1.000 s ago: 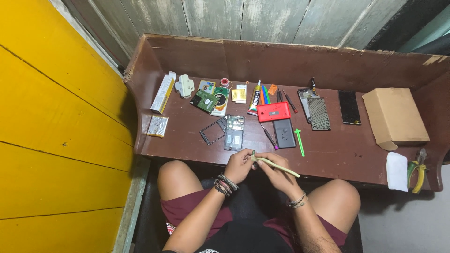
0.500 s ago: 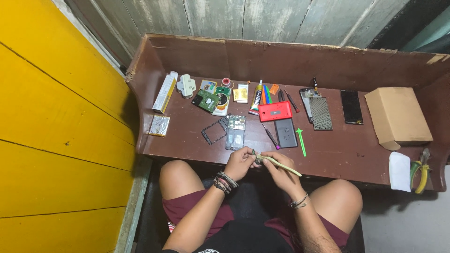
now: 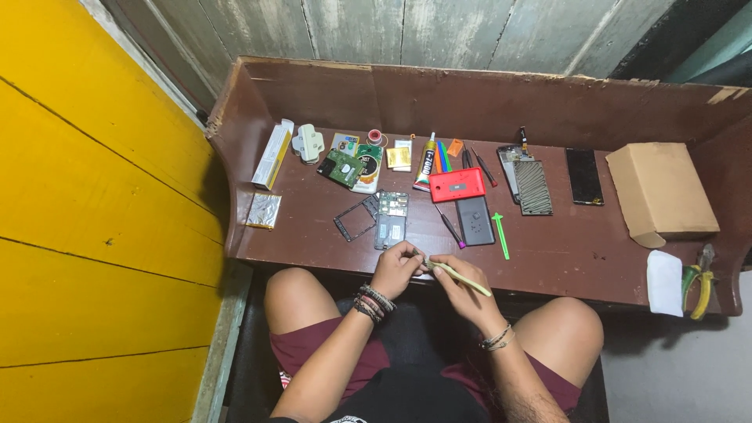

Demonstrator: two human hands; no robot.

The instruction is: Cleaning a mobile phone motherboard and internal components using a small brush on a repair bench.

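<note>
At the tabletop's (image 3: 564,258) near edge, a pale green tool (image 3: 460,277) is held in the right hand's (image 3: 462,287) closed grip; something tiny, unidentifiable, is pinched by the left hand (image 3: 397,266).

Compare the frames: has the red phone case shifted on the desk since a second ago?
No. The red phone case lies in the same spot, beside the glue tube.

Maroon shorts are worn, seen at the lower centre of the frame, with a black top at the bottom edge bearing a small white marking. The left hand (image 3: 398,269) is bare, its wrist wrapped in several stacked dark and beaded bracelets. A thin beaded bracelet is worn behind the bare right hand (image 3: 462,288).
</note>
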